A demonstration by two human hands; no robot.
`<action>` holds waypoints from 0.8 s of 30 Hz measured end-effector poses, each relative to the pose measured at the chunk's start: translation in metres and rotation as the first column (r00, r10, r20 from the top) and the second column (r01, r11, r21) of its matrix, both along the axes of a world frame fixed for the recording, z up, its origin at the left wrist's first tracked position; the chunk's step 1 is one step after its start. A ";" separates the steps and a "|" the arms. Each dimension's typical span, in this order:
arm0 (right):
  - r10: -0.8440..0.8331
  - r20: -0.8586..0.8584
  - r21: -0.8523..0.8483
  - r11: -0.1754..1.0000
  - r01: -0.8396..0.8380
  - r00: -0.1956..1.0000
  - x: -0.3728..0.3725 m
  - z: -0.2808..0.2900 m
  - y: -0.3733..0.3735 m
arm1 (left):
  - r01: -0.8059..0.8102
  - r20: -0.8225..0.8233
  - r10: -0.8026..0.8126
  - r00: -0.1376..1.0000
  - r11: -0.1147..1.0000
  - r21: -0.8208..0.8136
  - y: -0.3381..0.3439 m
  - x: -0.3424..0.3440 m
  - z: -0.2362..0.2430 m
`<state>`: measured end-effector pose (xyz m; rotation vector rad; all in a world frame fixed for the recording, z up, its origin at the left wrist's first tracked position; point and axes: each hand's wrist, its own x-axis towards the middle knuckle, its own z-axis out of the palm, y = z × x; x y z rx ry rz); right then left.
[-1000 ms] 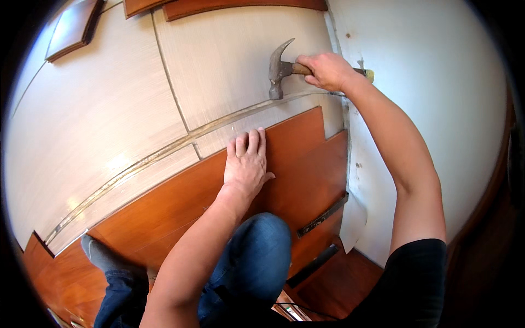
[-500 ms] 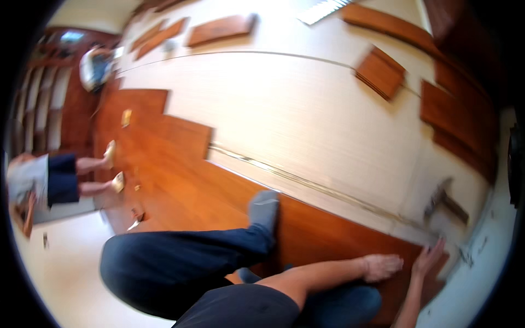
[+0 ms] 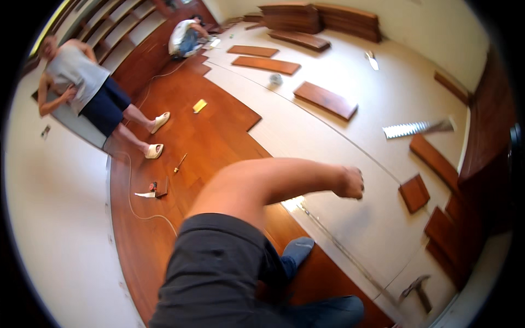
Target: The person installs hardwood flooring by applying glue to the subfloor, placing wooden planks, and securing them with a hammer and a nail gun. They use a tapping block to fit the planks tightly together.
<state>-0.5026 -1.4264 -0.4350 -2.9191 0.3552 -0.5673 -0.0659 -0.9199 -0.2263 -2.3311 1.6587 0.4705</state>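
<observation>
My left arm reaches across to the right, over the pale underlay (image 3: 306,131). At its end my left hand (image 3: 349,183) hangs above the underlay with its fingers curled in, and nothing shows in it. My right hand is out of view. Closest to the left hand on the right lies a small square stack of wood boards (image 3: 414,193). A claw hammer (image 3: 421,295) rests on the underlay at the lower right. Reddish-brown laid flooring (image 3: 219,115) ends in a stepped edge left of the hand. My grey-socked foot (image 3: 299,249) is on the flooring.
Loose planks (image 3: 326,100) lie farther off, with a plank stack (image 3: 290,17) by the far wall. A ridged silvery strip (image 3: 407,129) lies at the right. One person (image 3: 79,74) stands at left; another (image 3: 186,38) crouches far back. A cord (image 3: 131,180) trails along the flooring.
My left hand has risen off the flooring and swung out over the underlay. My right hand has left the view. The view has turned, showing more of the far room.
</observation>
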 end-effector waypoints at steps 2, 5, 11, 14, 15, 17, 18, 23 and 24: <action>0.066 -0.019 0.056 0.996 -0.065 0.998 0.032 0.009 0.036 | -0.276 0.065 0.292 0.954 0.944 -0.179 0.090 -0.009 0.065; 0.192 -0.079 0.126 0.975 -0.182 0.978 0.080 0.029 0.083 | -0.607 -0.003 0.711 0.703 0.598 -0.523 0.196 -0.073 0.117; 0.409 -0.254 0.255 0.902 -0.348 0.876 0.144 0.063 0.190 | -0.979 -0.040 0.992 -0.118 -0.123 -0.160 0.366 -0.415 -0.033; 0.439 -0.351 0.273 0.893 -0.358 0.827 0.160 0.073 0.213 | -0.854 -0.070 0.887 -0.456 -0.414 0.314 0.343 -0.538 -0.084; 0.440 -0.381 0.275 0.893 -0.355 0.813 0.165 0.078 0.219 | -0.778 -0.056 0.824 -0.564 -0.508 0.369 0.329 -0.556 -0.092; 0.432 -0.452 0.279 0.900 -0.336 0.780 0.170 0.086 0.230 | -0.801 -0.101 0.835 -0.541 -0.475 0.363 0.309 -0.558 -0.103; 0.423 -0.486 0.284 0.904 -0.319 0.765 0.169 0.091 0.234 | -0.814 -0.115 0.843 -0.525 -0.458 0.357 0.310 -0.555 -0.103; 0.366 -0.632 0.264 0.931 -0.254 0.683 0.158 0.108 0.247 | -0.951 -0.170 0.940 -0.295 -0.305 -0.038 0.355 -0.458 -0.131; 0.348 -0.662 0.258 0.937 -0.235 0.663 0.157 0.114 0.249 | -0.935 -0.168 0.931 -0.323 -0.342 -0.093 0.370 -0.430 -0.130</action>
